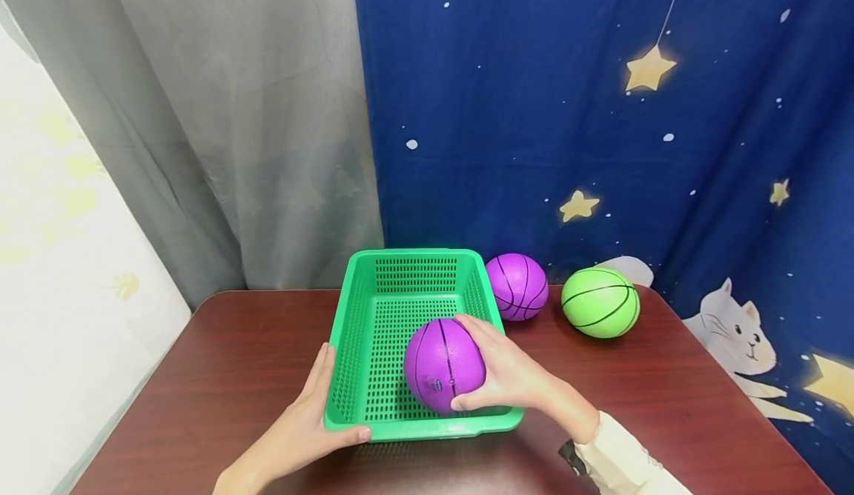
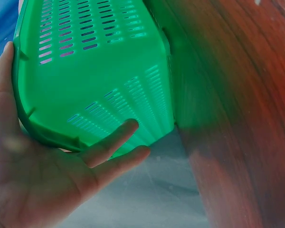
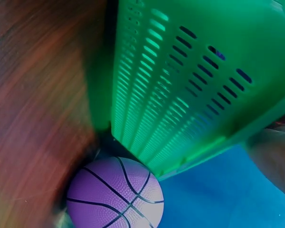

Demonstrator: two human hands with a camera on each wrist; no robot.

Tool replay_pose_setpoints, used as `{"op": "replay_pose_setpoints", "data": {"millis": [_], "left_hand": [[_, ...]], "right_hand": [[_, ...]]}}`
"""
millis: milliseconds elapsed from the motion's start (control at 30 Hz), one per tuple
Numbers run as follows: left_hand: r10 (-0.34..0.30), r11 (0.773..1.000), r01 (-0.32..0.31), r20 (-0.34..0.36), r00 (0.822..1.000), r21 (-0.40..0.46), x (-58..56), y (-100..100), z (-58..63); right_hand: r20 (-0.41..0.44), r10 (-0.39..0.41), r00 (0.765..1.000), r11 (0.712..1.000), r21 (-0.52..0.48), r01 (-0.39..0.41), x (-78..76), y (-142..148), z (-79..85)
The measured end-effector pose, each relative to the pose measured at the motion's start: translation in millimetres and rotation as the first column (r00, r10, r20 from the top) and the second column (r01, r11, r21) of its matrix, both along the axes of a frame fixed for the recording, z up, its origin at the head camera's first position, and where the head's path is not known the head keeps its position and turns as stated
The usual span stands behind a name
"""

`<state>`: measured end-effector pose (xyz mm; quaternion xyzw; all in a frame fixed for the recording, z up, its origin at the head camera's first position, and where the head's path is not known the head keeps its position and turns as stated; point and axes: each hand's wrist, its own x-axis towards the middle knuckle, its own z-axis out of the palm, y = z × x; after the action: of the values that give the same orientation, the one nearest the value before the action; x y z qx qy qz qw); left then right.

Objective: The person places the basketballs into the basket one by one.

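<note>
A purple ball with black seams [image 1: 437, 365] is in the right front part of a green plastic basket [image 1: 414, 430]. My right hand [image 1: 503, 365] grips this ball from its right side, thumb low in front and fingers over the top. My left hand [image 1: 303, 413] holds the basket's near left corner. Its thumb lies along the near side and its fingers along the outer left wall. In the left wrist view the left hand's fingers [image 2: 116, 142] reach along the slotted wall. Most of the right hand is out of sight in the right wrist view.
Another purple ball [image 1: 517, 287] sits against the outside of the basket's far right side. To its right, a green ball [image 1: 600, 303] rests near the back edge of the brown wooden table [image 1: 220, 376]. A grey curtain [image 1: 287, 147] and a blue starry curtain [image 1: 500, 147] hang behind.
</note>
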<state>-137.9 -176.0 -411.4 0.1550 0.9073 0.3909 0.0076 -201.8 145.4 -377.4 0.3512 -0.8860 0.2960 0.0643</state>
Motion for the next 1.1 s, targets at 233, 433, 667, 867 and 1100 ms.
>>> {"op": "replay_pose_setpoints", "data": {"millis": [233,433,667,867,1100], "left_hand": [[-0.003,1.000,0.003,-0.012,1.000,0.006,0.2,1,-0.6],[0.004,1.000,-0.004,-0.005,1.000,0.013,1.4,2,-1.3],[0.017,1.000,-0.017,-0.017,1.000,0.008,2.5,-1,-3.1],[0.008,1.000,-0.007,-0.025,1.000,0.022,1.8,0,-2.9],[-0.002,1.000,0.003,-0.028,1.000,0.012,0.0,0,-2.4]], "right_hand": [[-0.013,0.029,0.999,0.991,0.129,-0.027,-2.1,-1,-7.5],[0.111,-0.005,0.994,0.989,0.148,-0.012,-1.1,0,-0.9],[0.137,-0.011,0.991,0.995,0.099,-0.003,0.6,1,0.9],[0.106,-0.043,0.994,0.998,0.052,0.037,0.1,9,1.8],[-0.027,-0.090,0.996,0.996,-0.017,0.090,-5.3,46,7.5]]}}
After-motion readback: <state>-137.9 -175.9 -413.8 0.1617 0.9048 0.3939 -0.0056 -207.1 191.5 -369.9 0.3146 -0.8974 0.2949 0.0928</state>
